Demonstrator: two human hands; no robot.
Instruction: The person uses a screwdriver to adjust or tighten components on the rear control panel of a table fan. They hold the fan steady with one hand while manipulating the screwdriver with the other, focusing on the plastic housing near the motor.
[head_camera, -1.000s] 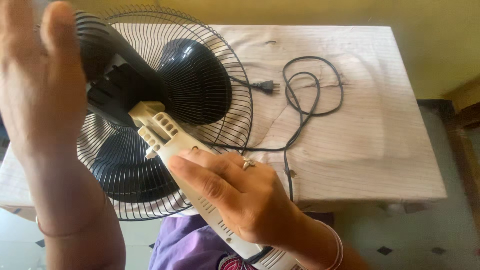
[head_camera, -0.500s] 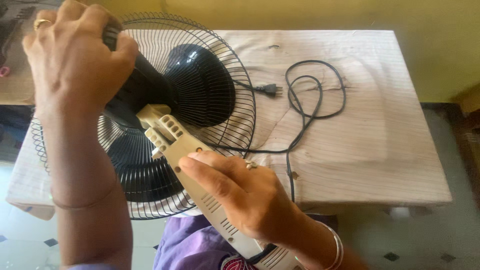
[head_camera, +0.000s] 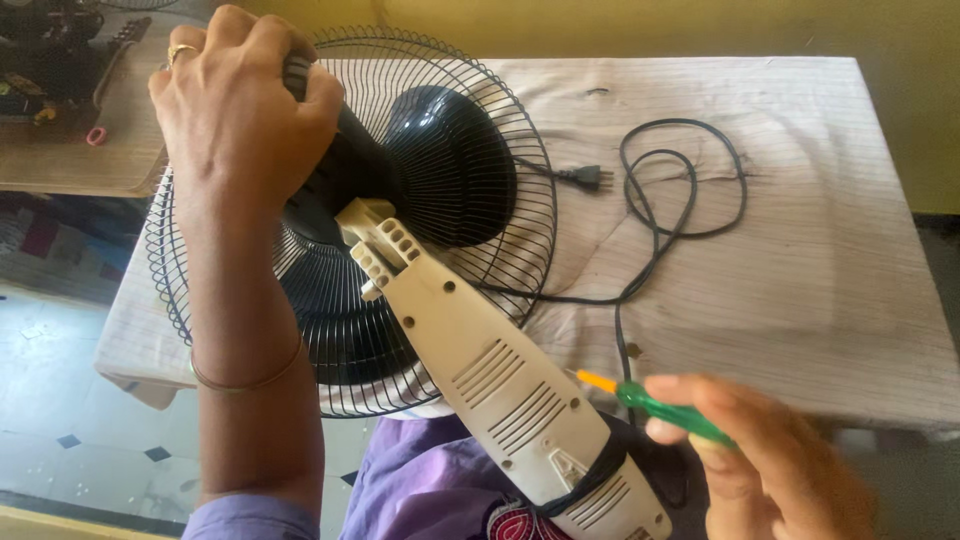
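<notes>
Your right hand (head_camera: 770, 460), which half a second ago lay flat on the cream stand neck (head_camera: 500, 390), has come off it and now sits low at the right edge of view, its fingers (head_camera: 700, 395) curled closed around one green-handled screwdriver (head_camera: 665, 410) with an orange tip; the tip points left toward the neck, just short of touching it. Your left hand (head_camera: 240, 110) stays where it was in the earlier frame (a second ago it was raised and open), its fingers bent tightly over the black motor housing (head_camera: 350, 170) at the back of the fan, gripping it from above.

Count: one fan, one screwdriver, one power cord (head_camera: 660, 220) with one two-pin plug (head_camera: 590, 177), two hands, one ring (head_camera: 182, 50) and one thin bangle (head_camera: 245, 380) on the left hand and wrist.

The fan lies tilted against the near edge of the pale wooden table (head_camera: 800, 300), its round wire guard (head_camera: 500, 130) resting on the tabletop and its neck slanting down toward your lap over purple cloth (head_camera: 420, 480). A dark band (head_camera: 590, 470) wraps the lower part of the neck. The cord runs from beside the guard across the table in loose loops, the plug lying free near the guard's right rim. A second, darker table (head_camera: 70, 160) with tools, too blurred to identify, stands at upper left.
</notes>
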